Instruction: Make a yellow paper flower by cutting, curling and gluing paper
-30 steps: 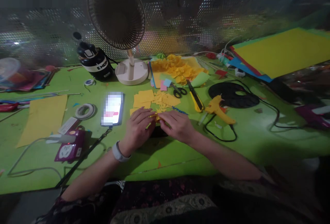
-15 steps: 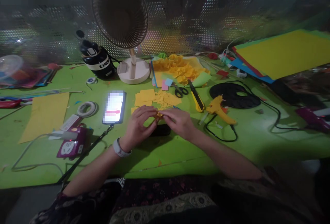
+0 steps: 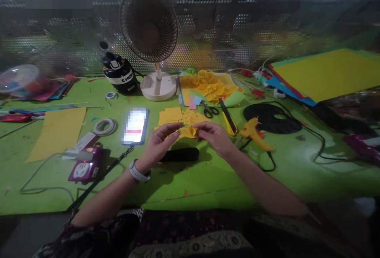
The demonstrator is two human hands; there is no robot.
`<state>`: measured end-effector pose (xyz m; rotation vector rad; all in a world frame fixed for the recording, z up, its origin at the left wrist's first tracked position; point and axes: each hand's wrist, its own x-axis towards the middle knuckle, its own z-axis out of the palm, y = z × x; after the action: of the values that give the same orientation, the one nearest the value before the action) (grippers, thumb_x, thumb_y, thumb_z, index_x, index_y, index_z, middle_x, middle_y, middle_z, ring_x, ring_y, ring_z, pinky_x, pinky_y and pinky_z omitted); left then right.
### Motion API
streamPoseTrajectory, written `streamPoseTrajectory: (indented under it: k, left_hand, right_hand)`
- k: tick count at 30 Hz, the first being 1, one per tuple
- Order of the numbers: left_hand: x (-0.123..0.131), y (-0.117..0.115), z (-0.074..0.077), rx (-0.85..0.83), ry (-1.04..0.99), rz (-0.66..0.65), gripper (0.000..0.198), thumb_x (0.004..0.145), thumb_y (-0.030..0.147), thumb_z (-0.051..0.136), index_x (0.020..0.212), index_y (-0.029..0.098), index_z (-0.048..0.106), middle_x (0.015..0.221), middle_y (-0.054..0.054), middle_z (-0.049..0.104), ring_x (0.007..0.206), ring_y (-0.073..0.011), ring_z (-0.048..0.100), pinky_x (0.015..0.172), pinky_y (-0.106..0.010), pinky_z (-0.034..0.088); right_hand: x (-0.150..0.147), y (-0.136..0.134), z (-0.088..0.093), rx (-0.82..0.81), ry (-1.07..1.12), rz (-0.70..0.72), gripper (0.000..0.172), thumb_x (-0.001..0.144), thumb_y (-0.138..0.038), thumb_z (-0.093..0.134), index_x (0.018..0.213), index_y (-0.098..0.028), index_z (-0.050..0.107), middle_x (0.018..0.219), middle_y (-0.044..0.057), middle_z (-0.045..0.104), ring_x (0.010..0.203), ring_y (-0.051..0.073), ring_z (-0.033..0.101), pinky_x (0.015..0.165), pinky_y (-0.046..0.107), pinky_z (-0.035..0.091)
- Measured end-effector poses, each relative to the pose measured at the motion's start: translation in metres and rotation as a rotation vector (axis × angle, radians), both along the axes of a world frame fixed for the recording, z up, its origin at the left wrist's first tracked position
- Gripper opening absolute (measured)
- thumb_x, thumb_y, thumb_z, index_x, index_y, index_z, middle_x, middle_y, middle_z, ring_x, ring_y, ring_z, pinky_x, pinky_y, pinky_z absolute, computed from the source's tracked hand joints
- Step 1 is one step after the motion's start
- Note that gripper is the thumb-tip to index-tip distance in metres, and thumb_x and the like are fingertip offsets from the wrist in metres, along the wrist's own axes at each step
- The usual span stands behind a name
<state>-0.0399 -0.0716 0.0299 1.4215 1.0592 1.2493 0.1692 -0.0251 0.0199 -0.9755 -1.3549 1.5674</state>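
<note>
Now, left hand (image 3: 157, 144): pinching folded yellow paper (image 3: 188, 132) at two o'clock
Right hand (image 3: 216, 137): pinching it, at nine o'clock
Paper's long axis: nine-to-three, hands equally near

Left fingers (image 3: 170, 127), right fingers (image 3: 210, 125): hold creased yellow paper (image 3: 188, 132) | phone (image 3: 134, 126) left | glue gun (image 3: 254, 132) right

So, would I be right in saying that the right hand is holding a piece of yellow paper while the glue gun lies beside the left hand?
Not quite: the glue gun lies beside the right hand, not the left hand, as the head view shows. The right hand is indeed holding a piece of yellow paper.
</note>
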Motion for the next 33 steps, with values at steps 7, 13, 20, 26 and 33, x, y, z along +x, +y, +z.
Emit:
streamPoseTrajectory:
  k: [7,13,20,26,33]
  left_hand:
    - [0.000,0.000,-0.003,0.036,0.001,-0.002,0.021,0.090,0.023,0.062,0.109,0.019,0.068,0.116,-0.010,0.073,0.102,-0.0199,0.071,0.090,-0.039,0.060]
    - [0.000,0.000,-0.005,-0.013,-0.053,-0.010,0.022,0.088,0.023,0.065,0.109,0.019,0.069,0.115,-0.010,0.074,0.101,-0.0195,0.071,0.091,-0.038,0.060]
    - [-0.001,0.001,-0.005,-0.024,-0.035,-0.005,0.019,0.088,0.025,0.065,0.105,0.019,0.070,0.108,-0.009,0.075,0.097,-0.0192,0.071,0.090,-0.038,0.060]
    - [0.002,0.001,-0.011,0.086,0.152,-0.024,0.026,0.086,0.017,0.061,0.111,0.019,0.070,0.110,-0.010,0.075,0.097,-0.0198,0.071,0.089,-0.039,0.059]
    - [0.002,0.004,-0.021,0.381,0.371,0.075,0.021,0.086,0.016,0.061,0.102,0.020,0.074,0.095,-0.009,0.077,0.086,-0.0211,0.072,0.076,-0.038,0.061]
  right_hand:
    - [0.000,-0.001,0.003,0.009,-0.016,0.011,0.026,0.069,-0.035,0.080,0.089,-0.019,0.075,0.083,0.003,0.075,0.071,0.013,0.067,0.061,0.025,0.053]
    - [0.000,-0.001,0.005,0.018,-0.033,0.016,0.025,0.070,-0.033,0.079,0.090,-0.018,0.075,0.084,0.004,0.075,0.071,0.013,0.068,0.061,0.025,0.054]
    - [0.000,-0.001,0.002,0.029,-0.040,0.018,0.023,0.071,-0.031,0.077,0.091,-0.018,0.075,0.081,0.003,0.074,0.070,0.012,0.067,0.061,0.025,0.054]
    - [-0.003,-0.008,0.008,0.058,-0.071,0.063,0.022,0.073,-0.030,0.075,0.091,-0.018,0.074,0.087,0.004,0.074,0.075,0.013,0.068,0.069,0.028,0.057]
    - [-0.003,-0.017,0.017,0.137,-0.098,0.069,0.032,0.080,-0.029,0.069,0.109,-0.016,0.067,0.089,0.004,0.072,0.075,0.014,0.068,0.070,0.029,0.057]
